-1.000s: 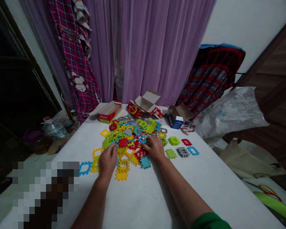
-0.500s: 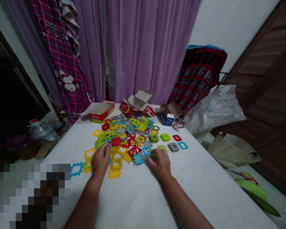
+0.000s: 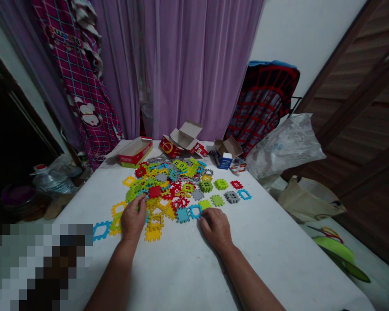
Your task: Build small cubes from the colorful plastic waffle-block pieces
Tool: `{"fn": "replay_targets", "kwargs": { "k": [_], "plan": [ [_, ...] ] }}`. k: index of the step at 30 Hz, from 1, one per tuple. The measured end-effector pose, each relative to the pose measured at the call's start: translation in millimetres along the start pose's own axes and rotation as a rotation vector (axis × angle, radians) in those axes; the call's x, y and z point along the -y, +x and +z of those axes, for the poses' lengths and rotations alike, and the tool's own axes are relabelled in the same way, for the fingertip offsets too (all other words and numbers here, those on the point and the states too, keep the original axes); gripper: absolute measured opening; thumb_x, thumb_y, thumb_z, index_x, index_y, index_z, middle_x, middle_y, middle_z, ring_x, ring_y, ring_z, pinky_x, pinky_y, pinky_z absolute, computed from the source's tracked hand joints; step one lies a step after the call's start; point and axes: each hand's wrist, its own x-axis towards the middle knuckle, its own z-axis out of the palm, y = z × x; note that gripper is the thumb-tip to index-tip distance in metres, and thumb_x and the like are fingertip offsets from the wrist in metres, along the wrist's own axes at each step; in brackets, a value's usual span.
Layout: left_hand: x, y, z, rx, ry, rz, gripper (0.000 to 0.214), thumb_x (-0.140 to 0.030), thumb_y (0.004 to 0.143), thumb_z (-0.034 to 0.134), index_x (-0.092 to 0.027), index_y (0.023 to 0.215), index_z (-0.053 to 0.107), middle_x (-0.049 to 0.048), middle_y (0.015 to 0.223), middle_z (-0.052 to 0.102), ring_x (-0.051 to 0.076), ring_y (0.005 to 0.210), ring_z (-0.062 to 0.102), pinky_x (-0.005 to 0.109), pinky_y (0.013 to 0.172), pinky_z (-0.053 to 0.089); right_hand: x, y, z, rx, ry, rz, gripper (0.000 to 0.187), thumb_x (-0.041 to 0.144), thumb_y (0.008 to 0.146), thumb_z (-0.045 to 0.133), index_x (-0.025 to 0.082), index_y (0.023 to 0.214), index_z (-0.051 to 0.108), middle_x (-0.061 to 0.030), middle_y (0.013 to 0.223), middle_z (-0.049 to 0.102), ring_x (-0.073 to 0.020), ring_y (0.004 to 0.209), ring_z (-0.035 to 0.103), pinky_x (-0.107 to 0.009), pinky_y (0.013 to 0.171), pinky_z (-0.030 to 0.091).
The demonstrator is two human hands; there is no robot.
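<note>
A heap of toothed plastic building tiles (image 3: 154,191) in red, yellow, green, blue and grey covers the middle of the white table (image 3: 178,268). At the heap's near left edge is my left hand (image 3: 132,219), its fingers curled together; what they grip, if anything, is hidden. My right hand (image 3: 216,226) rests low on the table with bent fingers, thumb and fingertips at the right edge of a blue frame tile (image 3: 195,211). That frame lies flat beside a teal tile (image 3: 183,214); whether they interlock I cannot tell. Yellow tiles (image 3: 153,233) stretch toward me between the hands.
Opened cardboard boxes, one red and green (image 3: 135,153), one red (image 3: 171,147) and one blue (image 3: 223,160), stand along the back edge. Right of the heap lie green tiles (image 3: 218,200), grey stacked tiles (image 3: 232,197) and another blue frame tile (image 3: 244,194).
My right hand has drawn nearer to me, bringing the blue frame tile down beside the teal one. A green tile partly behind the hand now shows fully. My left hand stays at the heap.
</note>
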Motion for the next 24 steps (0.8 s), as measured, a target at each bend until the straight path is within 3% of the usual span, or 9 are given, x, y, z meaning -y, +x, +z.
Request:
{"fn": "replay_targets", "kwargs": {
  "k": [3,7,11,15,21,24],
  "plan": [
    [0.8,-0.4,0.6,0.001,-0.001,0.005,0.024,-0.030,0.087,0.054,-0.025,0.101,0.073,0.0029,0.100,0.078,0.020,0.094,0.071,0.030,0.083,0.055,-6.6,7.5,-5.2,0.051,0.034,-0.098,0.030,0.017,0.072,0.050,0.022,0.099,0.063,-0.0086,0.116,0.066,-0.0258,0.112,0.053,-0.040,0.094,0.038],
    [1.1,-0.7,0.3,-0.004,0.009,0.007,0.024,-0.030,0.087,0.055,-0.025,0.101,0.073,0.0028,0.099,0.078,0.020,0.093,0.072,0.029,0.081,0.055,-16.2,24.7,-10.6,0.221,0.014,-0.176,0.054,0.017,0.061,0.050,0.021,0.115,0.061,-0.0091,0.140,0.055,-0.0318,0.136,0.037,-0.049,0.105,0.030],
    [0.7,-0.2,-0.1,-0.009,0.007,0.014,0.023,-0.030,0.086,0.055,-0.026,0.100,0.074,0.0020,0.099,0.078,0.019,0.092,0.071,0.029,0.080,0.055,-20.6,34.7,-11.2,0.339,0.041,-0.190,0.055,0.022,0.067,0.052,0.022,0.121,0.060,-0.0075,0.132,0.062,-0.0319,0.137,0.036,-0.050,0.108,0.027],
    [1.1,0.0,0.4,-0.009,0.001,0.019,0.023,-0.029,0.087,0.055,-0.026,0.100,0.074,0.0019,0.097,0.078,0.019,0.091,0.071,0.029,0.082,0.055,-21.8,34.4,-8.2,0.313,0.079,-0.170,0.043,0.028,0.073,0.056,0.024,0.116,0.063,-0.0070,0.122,0.066,-0.0297,0.132,0.042,-0.048,0.108,0.027],
    [1.4,-1.5,0.7,-0.010,0.025,0.014,0.024,-0.031,0.087,0.055,-0.026,0.101,0.074,0.0025,0.100,0.078,0.019,0.092,0.072,0.028,0.079,0.055,-22.0,36.5,-6.0,0.324,0.074,-0.198,0.051,0.028,0.070,0.058,0.024,0.120,0.061,-0.0082,0.133,0.061,-0.0319,0.136,0.037,-0.050,0.108,0.025],
    [1.4,-1.6,0.5,-0.005,0.021,0.017,0.024,-0.031,0.087,0.055,-0.025,0.101,0.074,0.0028,0.100,0.078,0.020,0.093,0.072,0.029,0.080,0.055,-20.3,40.0,-6.1,0.360,0.075,-0.199,0.049,0.026,0.070,0.058,0.024,0.118,0.062,-0.0065,0.125,0.066,-0.0303,0.135,0.039,-0.049,0.108,0.024]
  ]
}}
